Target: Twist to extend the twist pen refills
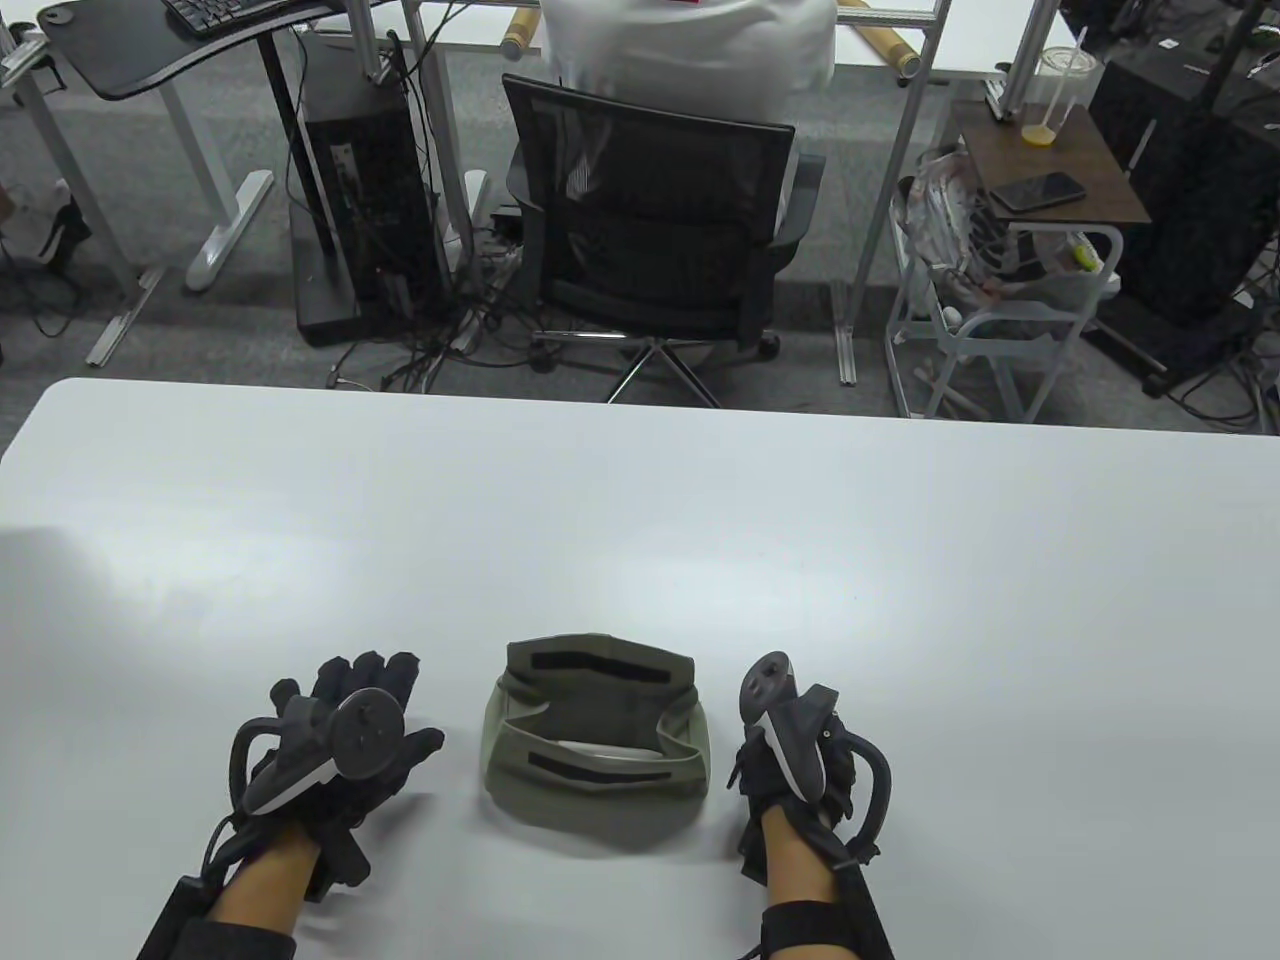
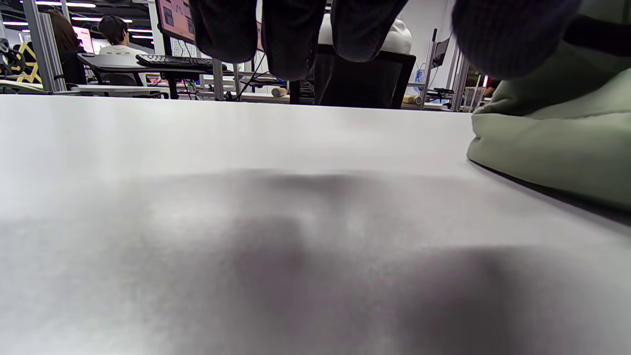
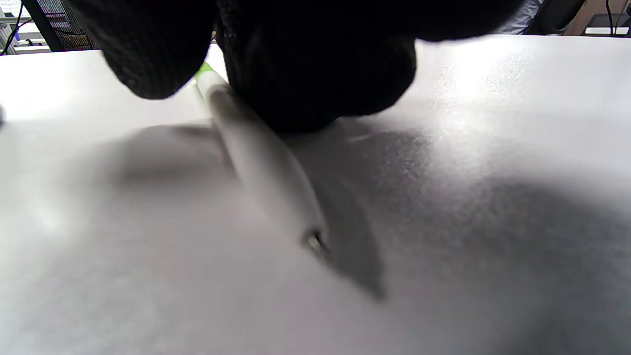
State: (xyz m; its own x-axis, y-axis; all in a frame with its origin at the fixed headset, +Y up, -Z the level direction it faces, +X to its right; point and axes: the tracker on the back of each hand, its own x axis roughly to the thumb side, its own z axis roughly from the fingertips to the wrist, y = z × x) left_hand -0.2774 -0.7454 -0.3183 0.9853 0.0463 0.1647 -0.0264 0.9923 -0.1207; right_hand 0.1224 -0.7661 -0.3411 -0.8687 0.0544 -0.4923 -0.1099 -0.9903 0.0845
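A white twist pen [image 3: 266, 167] with a green band near its top shows in the right wrist view. My right hand [image 1: 790, 750] grips its upper part, and its tip points down close to the white table [image 1: 640, 520]. In the table view the pen is hidden under that hand. An olive green fabric pouch [image 1: 600, 740] lies open between my hands; its side also shows in the left wrist view [image 2: 552, 143]. My left hand [image 1: 360, 700] is left of the pouch with its fingers [image 2: 291, 34] spread, holding nothing.
Beyond the table's far edge stand a black office chair [image 1: 650, 220], a computer tower [image 1: 350, 200] with cables, and a small side table [image 1: 1050, 170] with a phone. The white tabletop stretches wide beyond the pouch.
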